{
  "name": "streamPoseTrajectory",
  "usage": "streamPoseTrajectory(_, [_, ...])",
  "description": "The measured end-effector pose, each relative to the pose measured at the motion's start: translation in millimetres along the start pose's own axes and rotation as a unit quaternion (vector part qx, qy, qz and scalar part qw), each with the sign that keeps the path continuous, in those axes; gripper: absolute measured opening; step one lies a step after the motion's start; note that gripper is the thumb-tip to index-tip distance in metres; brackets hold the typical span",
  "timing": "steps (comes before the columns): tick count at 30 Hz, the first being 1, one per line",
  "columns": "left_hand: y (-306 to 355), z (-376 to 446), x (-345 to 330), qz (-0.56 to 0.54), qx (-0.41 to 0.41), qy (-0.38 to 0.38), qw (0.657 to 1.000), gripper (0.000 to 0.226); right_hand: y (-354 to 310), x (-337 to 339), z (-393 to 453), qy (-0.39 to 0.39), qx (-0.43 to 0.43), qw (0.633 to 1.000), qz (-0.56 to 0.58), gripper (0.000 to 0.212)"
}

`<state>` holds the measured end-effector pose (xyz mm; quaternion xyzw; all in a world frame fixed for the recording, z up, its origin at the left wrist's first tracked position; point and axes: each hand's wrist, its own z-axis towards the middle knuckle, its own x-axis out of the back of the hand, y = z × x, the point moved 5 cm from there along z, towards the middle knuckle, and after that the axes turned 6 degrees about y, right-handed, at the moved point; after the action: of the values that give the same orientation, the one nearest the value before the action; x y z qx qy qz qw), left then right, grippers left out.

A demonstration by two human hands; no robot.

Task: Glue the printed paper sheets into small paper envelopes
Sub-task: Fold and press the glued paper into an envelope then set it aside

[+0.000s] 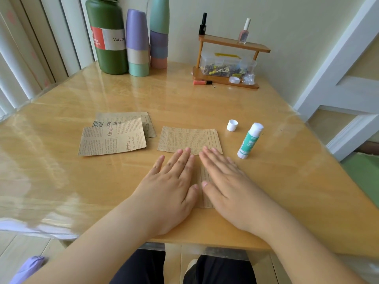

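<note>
Both palms down flat: left hand (172, 181) and right hand (227, 179), fingers straight, press a kraft printed sheet (203, 181) between them. Just beyond the fingertips lies another matte, creased sheet (189, 139); right of it, a smooth cylindrical glue stick (249, 140), uncapped.

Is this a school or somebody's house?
Probably a home: a wooden table pushed into a corner, stacked cups and a green flask at the back, and a small rack holding nail polish.
</note>
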<state>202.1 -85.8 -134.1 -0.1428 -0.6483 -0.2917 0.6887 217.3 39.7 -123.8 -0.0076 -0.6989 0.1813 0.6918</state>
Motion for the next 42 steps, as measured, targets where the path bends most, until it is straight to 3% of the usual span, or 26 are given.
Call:
streamPoseTrajectory(5, [2.0,3.5,-14.9,0.010,0.004,-0.015,1.000,0.084,1.2,-19.2,4.2,-0.006,0.001,0.998,-0.059,0.080])
streamPoseTrajectory(10, [1.3,4.1,-17.1,0.015,0.006,-0.018,1.000,0.082,2.5,-22.3,4.3,0.006,-0.003,0.997,-0.081,0.085])
streamPoseTrajectory(17, [-15.0,2.2,4.7,-0.066,0.026,0.012,0.997,0.088,14.1,10.1,1.8,0.088,-0.037,0.990,0.108,0.057])
streamPoseTrajectory(20, [-30.3,4.0,14.5,-0.070,0.037,-0.015,0.997,0.090,29.2,28.2,-0.8,0.075,-0.057,0.992,0.090,0.051])
streamPoseTrajectory(25, [-36.4,6.3,18.0,-0.073,0.019,-0.043,0.996,0.086,41.3,22.9,3.1,0.017,-0.062,0.996,0.069,0.058])
streamPoseTrajectory(34, [-36.8,7.3,15.9,-0.095,0.010,-0.012,0.995,0.086,45.3,19.5,9.4,0.064,-0.071,0.985,0.143,0.060])
streamPoseTrajectory(38, [-36.3,5.2,17.9,-0.132,0.020,0.012,0.991,0.088,45.2,18.6,12.9,0.111,-0.087,0.953,0.267,0.061])
streamPoseTrajectory(42, [-43.8,5.6,33.8,-0.284,0.062,0.133,0.948,0.076,35.2,33.2,12.4,0.188,-0.055,0.876,0.440,0.058])
